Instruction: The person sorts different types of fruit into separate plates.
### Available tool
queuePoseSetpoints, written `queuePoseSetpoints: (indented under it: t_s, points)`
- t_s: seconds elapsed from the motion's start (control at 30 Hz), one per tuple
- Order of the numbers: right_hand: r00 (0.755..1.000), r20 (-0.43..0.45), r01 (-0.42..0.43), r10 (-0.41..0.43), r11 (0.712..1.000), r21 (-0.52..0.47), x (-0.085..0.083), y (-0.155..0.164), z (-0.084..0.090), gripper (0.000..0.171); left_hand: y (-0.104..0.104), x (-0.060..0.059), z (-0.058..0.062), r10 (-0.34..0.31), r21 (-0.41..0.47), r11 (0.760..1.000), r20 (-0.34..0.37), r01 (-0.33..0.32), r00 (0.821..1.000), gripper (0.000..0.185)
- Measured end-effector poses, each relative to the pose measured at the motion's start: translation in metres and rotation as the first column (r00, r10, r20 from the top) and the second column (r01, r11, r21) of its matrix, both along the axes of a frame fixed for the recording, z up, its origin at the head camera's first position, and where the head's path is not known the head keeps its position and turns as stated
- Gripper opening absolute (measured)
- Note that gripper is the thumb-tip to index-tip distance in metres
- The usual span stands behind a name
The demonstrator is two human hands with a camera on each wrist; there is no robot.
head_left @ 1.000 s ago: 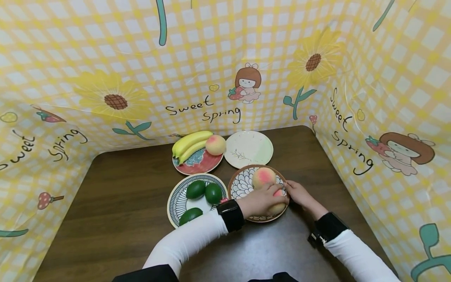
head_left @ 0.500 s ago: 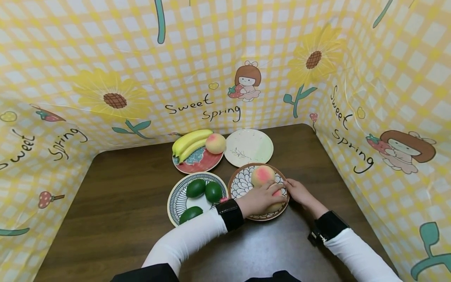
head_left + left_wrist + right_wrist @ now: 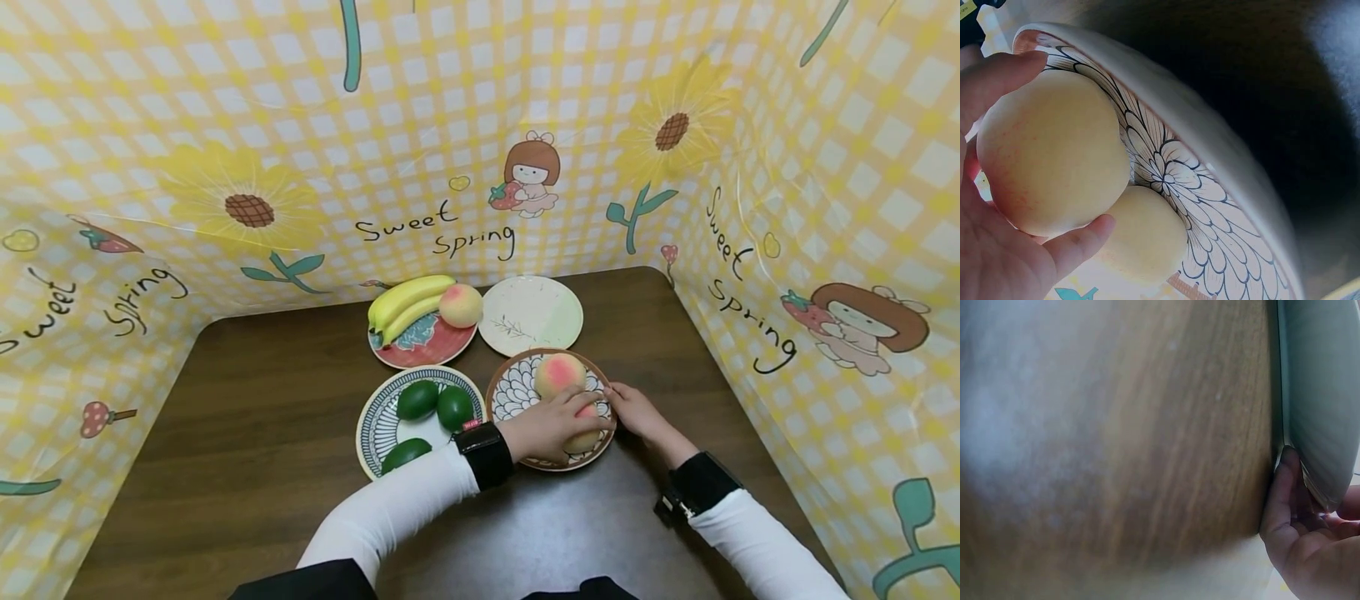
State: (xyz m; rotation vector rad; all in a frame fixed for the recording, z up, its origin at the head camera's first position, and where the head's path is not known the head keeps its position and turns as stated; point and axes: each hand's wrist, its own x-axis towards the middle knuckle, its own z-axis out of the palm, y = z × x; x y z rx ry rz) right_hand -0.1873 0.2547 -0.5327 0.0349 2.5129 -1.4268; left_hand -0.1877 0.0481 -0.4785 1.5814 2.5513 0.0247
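My left hand [image 3: 551, 429] reaches across a brown-rimmed plate [image 3: 512, 392] with a petal pattern and grips a peach [image 3: 1054, 150] on its near right side. In the left wrist view, thumb and fingers curl round that peach from opposite sides. A second peach [image 3: 559, 375] rests on the same plate, just beyond the hand. At the plate's right edge my right hand [image 3: 641, 417] pinches the rim. The right wrist view has the plate's pale underside [image 3: 1322, 394], with fingers [image 3: 1280, 500] beneath it, low against the table.
Left of the hands, a blue-patterned plate [image 3: 369, 433] carries green, lime-like fruits [image 3: 417, 401]. Behind, bananas [image 3: 408, 302] and another peach [image 3: 461, 306] lie on a red plate [image 3: 427, 354], beside a pale plate [image 3: 532, 312]. Checked cloth walls [image 3: 405, 125] surround the wooden table [image 3: 247, 433].
The left hand has shifted very slightly left on the peach. The right hand keeps its pinch on the plate's rim, and the plates and other fruit stay put.
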Motion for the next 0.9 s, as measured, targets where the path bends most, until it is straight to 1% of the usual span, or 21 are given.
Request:
queuePoseSetpoints:
  t_s: [0.23, 0.4, 0.63, 0.83, 0.9]
  points:
    - [1.000, 0.019, -0.002, 0.003, 1.000, -0.019, 0.001, 0.000, -0.001, 0.043, 0.002, 0.002, 0.002, 0.031, -0.038, 0.999, 0.041, -0.030, 0.999, 0.079]
    - [1.000, 0.023, -0.006, 0.007, 1.000, -0.023, 0.001, 0.000, -0.001, 0.043, 0.003, 0.002, 0.002, 0.029, -0.046, 0.999, 0.017, -0.028, 0.999, 0.080]
    - [1.000, 0.006, 0.001, -0.001, 1.000, -0.031, 0.000, 0.000, -0.002, 0.042, 0.002, 0.000, 0.002, 0.011, -0.012, 1.000, -0.025, -0.011, 1.000, 0.079]
    - [1.000, 0.001, 0.003, -0.003, 0.998, -0.060, 0.000, 0.000, -0.002, 0.041, -0.004, -0.005, 0.010, 0.027, -0.001, 1.000, -0.029, -0.027, 0.999, 0.078]
    - [1.000, -0.004, 0.003, -0.003, 0.998, -0.068, 0.000, 0.000, -0.002, 0.041, -0.007, -0.008, 0.015, 0.044, 0.007, 0.999, -0.004, -0.044, 0.999, 0.079]
